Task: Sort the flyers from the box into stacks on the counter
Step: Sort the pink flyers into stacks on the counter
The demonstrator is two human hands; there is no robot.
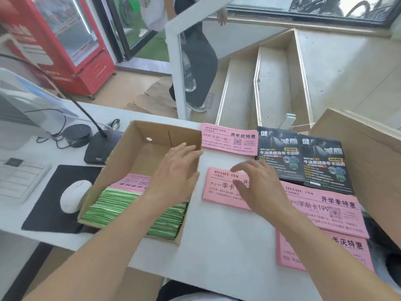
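Observation:
A cardboard box [121, 153] sits on the white counter [217, 253]. It holds a pile of green flyers [121, 209] with a pink flyer [132, 182] lying on top at the back. My left hand [175, 170] hovers open over the box's right side, holding nothing. My right hand [260, 183] is open above a pink stack [219, 187] in the middle of the counter, fingers spread. Other pink stacks lie at the back [230, 139] and at the right [332, 211], [351, 250]. Two black flyer stacks [280, 157], [325, 168] lie side by side.
A white mouse [74, 195] on a black pad, a gooseneck microphone base [99, 148] and a keyboard [19, 179] lie left of the box. A large cardboard box [364, 153] stands at the right. A person [195, 61] walks by the stairs beyond the counter.

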